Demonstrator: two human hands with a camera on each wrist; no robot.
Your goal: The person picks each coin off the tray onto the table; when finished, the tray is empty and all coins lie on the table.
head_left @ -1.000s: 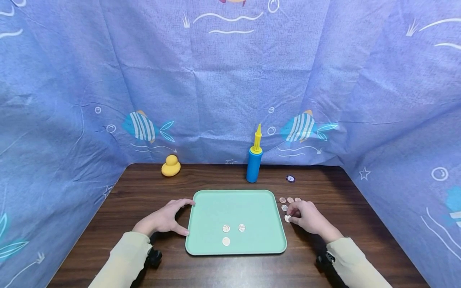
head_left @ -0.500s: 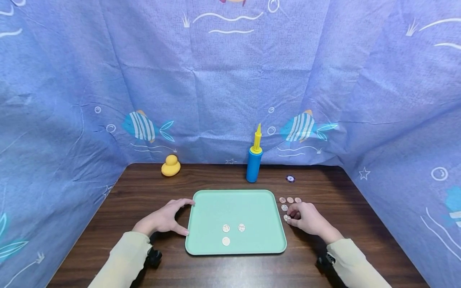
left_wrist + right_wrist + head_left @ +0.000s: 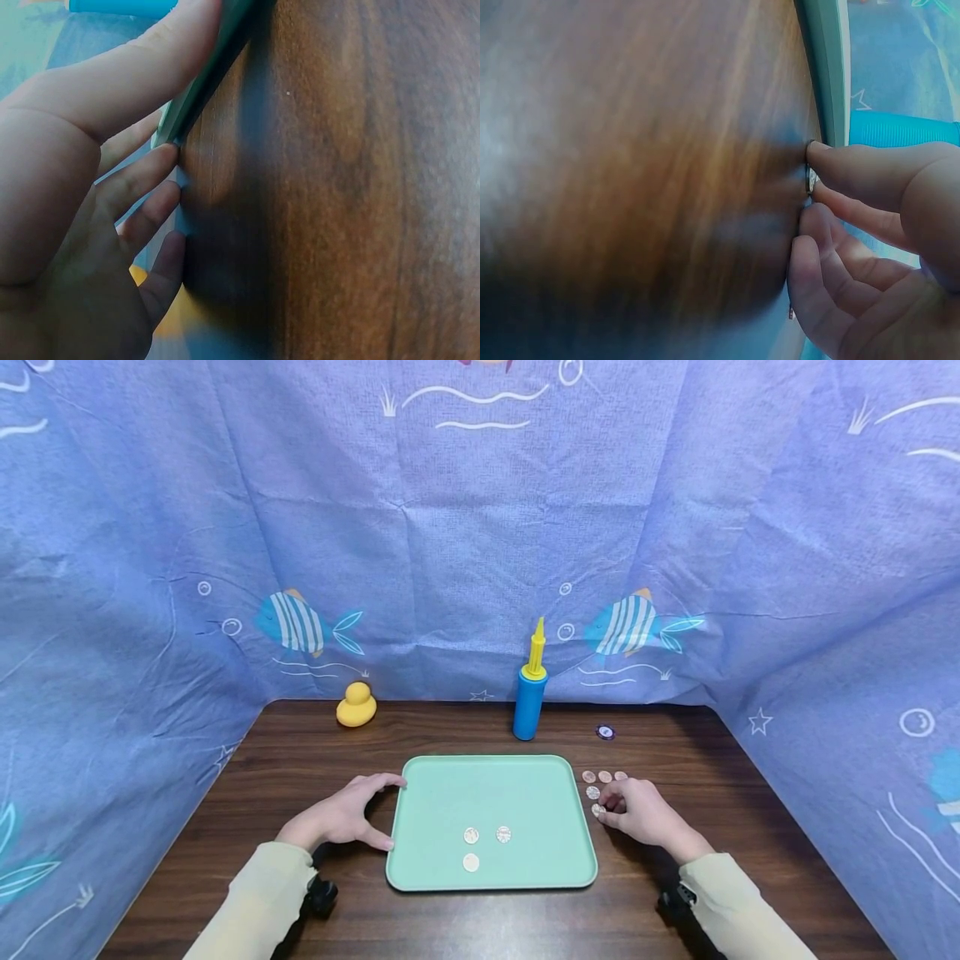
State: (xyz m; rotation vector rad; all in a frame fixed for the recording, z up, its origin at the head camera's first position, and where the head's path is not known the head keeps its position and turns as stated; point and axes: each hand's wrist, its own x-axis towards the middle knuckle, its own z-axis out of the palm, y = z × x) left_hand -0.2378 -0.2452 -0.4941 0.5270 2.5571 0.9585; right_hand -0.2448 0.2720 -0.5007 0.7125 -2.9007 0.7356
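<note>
Coin (image 3: pixel 597 810) lies flat on the wooden surface (image 3: pixel 750 827), pinched at its rim between the thumb and fingertips (image 3: pixel 821 154) of the right hand (image 3: pixel 637 810), whose fingers curl down over it; the right wrist view shows the disc edge caught between thumb and forefinger against the wood. Just beyond that hand sit more loose coins (image 3: pixel 603 777), a short row of three with another (image 3: pixel 592 792) a little nearer the fingers. Immediately to the hand's left runs the right rim of the mint-green tray (image 3: pixel 525 785), close to the pinched coin but apart from it. On the tray lie three pale coins (image 3: pixel 471 836) in a small cluster. Across the tray, the left hand (image 3: pixel 341 817) grips the tray's left edge, thumb at the near side and fingers reaching the far corner, the palm resting on the surface. Farther off stand a blue and yellow pump (image 3: pixel 530 692), a yellow duck (image 3: pixel 356 706) and a small dark round chip (image 3: pixel 605 732), before a blue fish-print cloth (image 3: pixel 450 527).
</note>
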